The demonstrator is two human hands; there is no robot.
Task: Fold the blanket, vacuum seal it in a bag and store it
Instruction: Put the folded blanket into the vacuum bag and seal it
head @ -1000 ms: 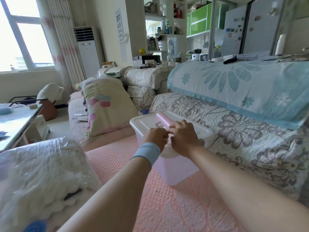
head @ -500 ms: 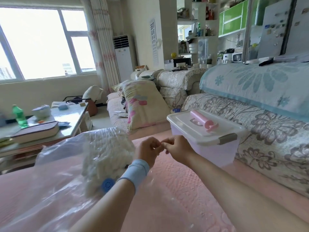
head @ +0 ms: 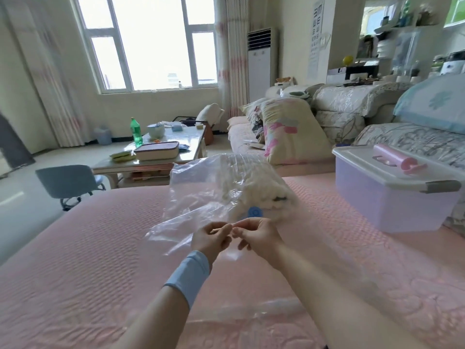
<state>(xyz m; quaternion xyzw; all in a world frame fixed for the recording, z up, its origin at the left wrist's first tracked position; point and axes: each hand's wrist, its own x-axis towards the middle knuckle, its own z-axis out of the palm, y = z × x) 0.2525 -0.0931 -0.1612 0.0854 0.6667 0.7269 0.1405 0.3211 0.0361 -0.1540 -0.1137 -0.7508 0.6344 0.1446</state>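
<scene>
A clear vacuum bag lies on the pink quilted cover, its open end toward me. Inside it sits the folded white fluffy blanket, and a blue round valve shows on the bag's top. My left hand, with a blue wristband, and my right hand meet just in front of the valve. Their curled fingertips pinch a small pale piece between them; I cannot tell what it is. A translucent storage box with a white lid stands to the right, and a pink hand pump lies on the lid.
A floral pillow leans on the sofa behind the bag. To the left stand a coffee table with a green bottle and a flat case, and a blue chair on the floor.
My hands left the box lid beside the pink pump and came back together in front of the bag. The view swung left from the box to the bag.
</scene>
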